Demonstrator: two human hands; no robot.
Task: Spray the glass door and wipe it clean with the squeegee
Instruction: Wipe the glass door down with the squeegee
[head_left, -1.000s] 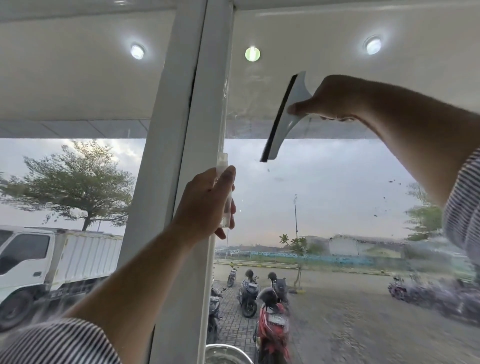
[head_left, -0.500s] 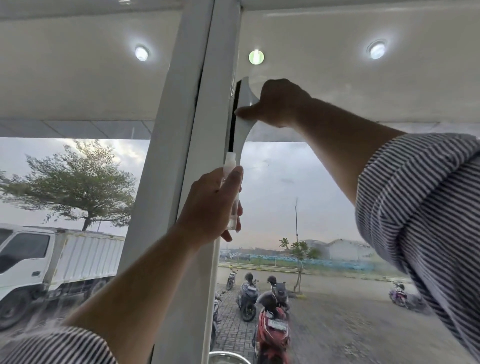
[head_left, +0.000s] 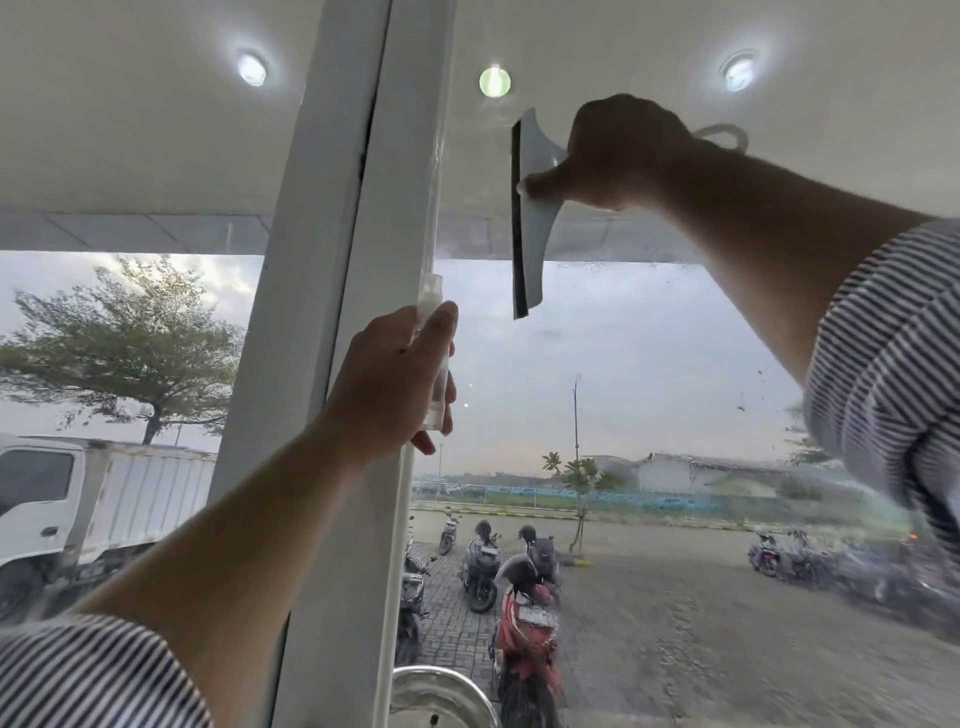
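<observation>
The glass door (head_left: 649, 374) fills the right of the view, with droplets and smears toward its right side. My right hand (head_left: 618, 150) grips the handle of a white squeegee (head_left: 532, 218), whose black rubber blade stands upright against the upper glass, a short way right of the frame. My left hand (head_left: 387, 387) holds a small clear spray bottle (head_left: 434, 358) upright beside the white door frame (head_left: 363, 364), with the index finger on its top.
A round metal door handle (head_left: 441, 691) shows at the bottom edge. Through the glass are parked motorcycles (head_left: 524, 618), a white truck (head_left: 98, 499) at left, a tree and a lit ceiling overhead.
The squeegee swept left to the door frame, then moved back right a little; its blade now stands vertical, away from the frame. My left hand with the bottle has barely moved.
</observation>
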